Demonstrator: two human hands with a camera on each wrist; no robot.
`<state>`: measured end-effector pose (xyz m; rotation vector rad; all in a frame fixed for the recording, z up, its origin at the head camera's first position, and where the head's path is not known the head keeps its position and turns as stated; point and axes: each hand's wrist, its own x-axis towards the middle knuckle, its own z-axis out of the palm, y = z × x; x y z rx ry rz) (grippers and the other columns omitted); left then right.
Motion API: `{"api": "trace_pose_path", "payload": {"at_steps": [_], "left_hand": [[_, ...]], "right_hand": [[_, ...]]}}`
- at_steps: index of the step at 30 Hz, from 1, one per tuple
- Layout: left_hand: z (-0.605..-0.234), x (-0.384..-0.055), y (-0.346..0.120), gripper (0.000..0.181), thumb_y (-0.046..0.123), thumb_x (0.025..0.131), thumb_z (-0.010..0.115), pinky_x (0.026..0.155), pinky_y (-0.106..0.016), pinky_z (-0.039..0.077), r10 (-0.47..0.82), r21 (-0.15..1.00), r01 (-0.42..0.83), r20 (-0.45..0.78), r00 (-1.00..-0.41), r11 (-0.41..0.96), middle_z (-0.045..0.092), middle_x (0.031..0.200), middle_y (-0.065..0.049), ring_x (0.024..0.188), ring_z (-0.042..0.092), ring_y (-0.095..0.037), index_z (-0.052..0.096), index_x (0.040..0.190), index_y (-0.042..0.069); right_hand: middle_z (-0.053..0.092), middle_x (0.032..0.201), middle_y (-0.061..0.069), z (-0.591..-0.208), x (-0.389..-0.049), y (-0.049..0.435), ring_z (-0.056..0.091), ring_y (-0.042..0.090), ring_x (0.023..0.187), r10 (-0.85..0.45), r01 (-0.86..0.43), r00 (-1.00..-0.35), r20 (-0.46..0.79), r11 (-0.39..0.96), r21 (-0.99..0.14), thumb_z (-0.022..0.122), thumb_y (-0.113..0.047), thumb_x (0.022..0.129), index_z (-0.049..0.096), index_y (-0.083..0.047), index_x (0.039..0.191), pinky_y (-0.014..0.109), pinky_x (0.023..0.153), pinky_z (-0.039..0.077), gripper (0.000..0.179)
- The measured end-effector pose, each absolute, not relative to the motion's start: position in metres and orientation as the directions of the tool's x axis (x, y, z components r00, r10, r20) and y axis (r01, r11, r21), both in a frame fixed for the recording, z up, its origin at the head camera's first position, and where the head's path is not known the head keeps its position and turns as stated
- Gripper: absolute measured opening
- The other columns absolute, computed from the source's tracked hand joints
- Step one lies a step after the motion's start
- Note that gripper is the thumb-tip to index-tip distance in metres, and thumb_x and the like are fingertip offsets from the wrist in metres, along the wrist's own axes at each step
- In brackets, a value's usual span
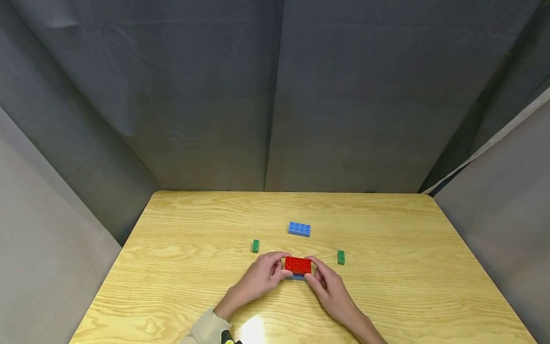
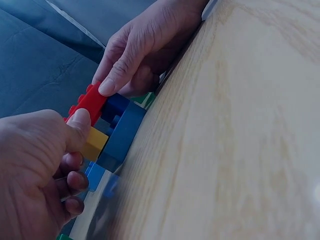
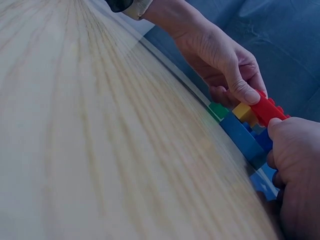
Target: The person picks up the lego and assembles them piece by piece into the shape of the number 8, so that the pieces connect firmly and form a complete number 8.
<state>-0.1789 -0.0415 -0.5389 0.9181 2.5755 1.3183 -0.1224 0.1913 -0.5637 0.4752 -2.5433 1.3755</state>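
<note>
A red brick (image 1: 298, 265) sits at the top of a small stack, studs facing up. My left hand (image 1: 264, 274) pinches its left end between thumb and fingers. At the other end, my right hand (image 1: 333, 291) pinches it the same way. In the left wrist view, a yellow brick (image 2: 94, 145) and a darker blue brick (image 2: 116, 107) stand side by side under the red one, with a gap between them. Both are on a longer blue brick (image 2: 122, 137) that lies on the table.
Behind the stack lies another blue brick (image 1: 299, 229). One small green brick (image 1: 255, 246) is beyond the left hand, and a second green brick (image 1: 341, 257) is beyond the right. Grey curtains (image 1: 206, 105) surround the wooden table (image 1: 412, 267) at the back and sides.
</note>
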Motion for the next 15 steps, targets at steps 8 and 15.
{"api": "trace_pose_path", "payload": {"at_steps": [8,15], "left_hand": [[-0.5402,-0.1794,-0.0412,0.044,0.036,0.097,0.074,0.055,-0.017,0.034,0.562,0.76,0.475,0.177,-0.808,0.444,0.052,0.073,0.01,0.06,0.039,0.0,0.068,0.134,0.012],[-0.5431,-0.178,-0.0403,0.042,0.035,0.098,0.073,0.055,-0.017,0.036,0.554,0.758,0.473,0.179,-0.813,0.449,0.053,0.075,0.012,0.06,0.04,0.001,0.068,0.133,0.014]], "right_hand": [[0.047,0.074,-0.014,-0.5633,-0.123,0.1915,0.036,-0.002,0.06,-0.19,-0.404,-0.913,0.36,0.527,-0.747,0.066,-0.016,0.104,0.062,-0.019,0.14,0.018,0.052,0.034,0.036],[0.047,0.074,-0.014,-0.5638,-0.1225,0.1917,0.036,-0.002,0.06,-0.192,-0.406,-0.912,0.362,0.538,-0.739,0.066,-0.016,0.104,0.062,-0.016,0.14,0.018,0.052,0.034,0.036]]}}
